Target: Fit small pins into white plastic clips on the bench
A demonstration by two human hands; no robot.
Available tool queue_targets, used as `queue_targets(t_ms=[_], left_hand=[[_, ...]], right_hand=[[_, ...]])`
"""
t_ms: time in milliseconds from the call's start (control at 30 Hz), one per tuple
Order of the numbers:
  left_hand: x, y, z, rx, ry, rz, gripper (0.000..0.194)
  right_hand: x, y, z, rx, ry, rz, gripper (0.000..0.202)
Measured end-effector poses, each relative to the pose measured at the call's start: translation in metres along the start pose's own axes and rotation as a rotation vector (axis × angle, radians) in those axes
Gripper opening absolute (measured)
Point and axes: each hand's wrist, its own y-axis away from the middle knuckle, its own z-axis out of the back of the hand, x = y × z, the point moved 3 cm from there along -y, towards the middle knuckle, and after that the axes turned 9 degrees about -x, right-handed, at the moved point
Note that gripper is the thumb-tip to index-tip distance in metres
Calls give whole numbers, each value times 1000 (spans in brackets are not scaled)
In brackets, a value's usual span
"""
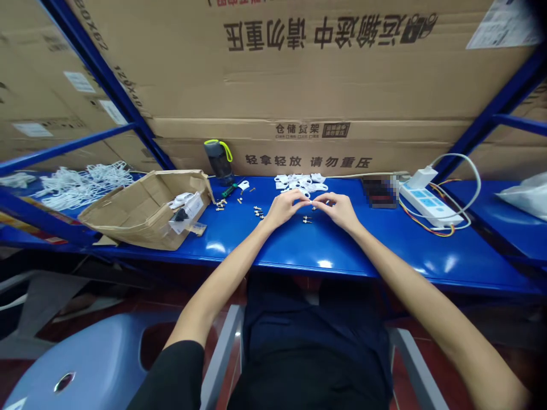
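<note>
My left hand and my right hand meet fingertip to fingertip over the blue shelf, each in a pinch. Something tiny and pale seems to sit between the tips, too small to name. Just beyond them lies a pile of white plastic pieces, some with ring-shaped ends. Small metal pieces with pale heads rest on the surface below the fingers. More of these small pieces lie to the left of my left hand, partly hidden by it.
An open cardboard box with wrappers stands at left, a dark bottle behind it. Near it lie a green-handled tool and small brass-coloured parts. A power strip with looped cables sits right. White cords heap far left.
</note>
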Motion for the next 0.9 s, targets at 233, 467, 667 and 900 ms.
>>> queue_targets(t_ms=[233, 467, 667, 900], left_hand=[[5, 2, 4, 151, -199, -31, 29], [19, 4, 4, 300, -283, -3, 23], [15, 2, 8, 259, -227, 26, 23], [16, 4, 3, 206, -251, 58, 28]], right_hand=[[-5, 1, -6, 114, 254, 198, 24], [-22, -6, 9, 182, 537, 227, 22], [-27, -4, 3, 299, 589, 248, 25], [-24, -4, -3, 264, 598, 238, 26]])
